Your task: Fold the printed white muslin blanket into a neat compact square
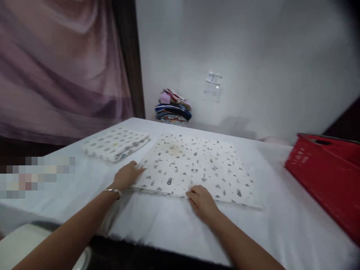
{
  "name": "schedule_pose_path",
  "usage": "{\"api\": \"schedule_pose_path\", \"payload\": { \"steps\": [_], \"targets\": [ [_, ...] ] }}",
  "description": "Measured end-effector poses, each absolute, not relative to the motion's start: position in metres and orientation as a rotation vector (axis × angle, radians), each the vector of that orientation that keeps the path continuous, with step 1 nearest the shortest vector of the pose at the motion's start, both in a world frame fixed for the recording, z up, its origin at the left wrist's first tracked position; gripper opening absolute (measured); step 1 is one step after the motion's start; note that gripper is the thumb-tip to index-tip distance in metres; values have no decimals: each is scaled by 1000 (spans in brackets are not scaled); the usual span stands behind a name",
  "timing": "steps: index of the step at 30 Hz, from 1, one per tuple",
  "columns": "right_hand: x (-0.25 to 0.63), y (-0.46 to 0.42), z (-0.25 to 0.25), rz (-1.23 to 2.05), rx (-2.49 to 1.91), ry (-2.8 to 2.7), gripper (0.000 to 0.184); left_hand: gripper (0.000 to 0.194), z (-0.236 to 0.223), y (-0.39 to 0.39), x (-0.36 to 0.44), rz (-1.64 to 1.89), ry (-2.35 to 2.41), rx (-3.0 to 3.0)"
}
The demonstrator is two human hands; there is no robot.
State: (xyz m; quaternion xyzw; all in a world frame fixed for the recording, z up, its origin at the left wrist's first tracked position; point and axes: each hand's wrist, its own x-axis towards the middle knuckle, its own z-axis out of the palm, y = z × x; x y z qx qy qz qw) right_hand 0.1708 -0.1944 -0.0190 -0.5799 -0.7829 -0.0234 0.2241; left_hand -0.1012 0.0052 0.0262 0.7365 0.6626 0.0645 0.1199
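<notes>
A white cloth with small grey and black prints lies spread flat on the table, its near edge showing more than one layer. My left hand, with a silver bangle on the wrist, is closed at the near left corner of this cloth. My right hand pinches the cloth's near edge around its middle, fingers curled on top. Left of the cloth rests a folded white blanket with grey spots.
A white sheet covers the table. A red fabric box stands at the right side. Behind the table's far edge is a stack of folded clothes by the wall. A pink curtain hangs at the left; a white stool is at lower left.
</notes>
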Motion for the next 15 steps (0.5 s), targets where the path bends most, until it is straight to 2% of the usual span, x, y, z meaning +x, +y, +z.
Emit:
{"api": "schedule_pose_path", "payload": {
  "steps": [3,6,12,15],
  "targets": [
    [172,-192,-16,-54,-1625,-2174,17,56,22,-4,-94,309,1840,2442],
    [172,-191,-15,-25,-1645,-2175,18,55,8,-13,-87,341,1505,2734],
    [195,-209,-7,123,-1512,-2152,21,51,-17,-15,-84,252,1314,2722],
    [242,-237,4,95,-1680,-1911,19,51,-21,-9,-87,293,1269,2726]
  ]
}}
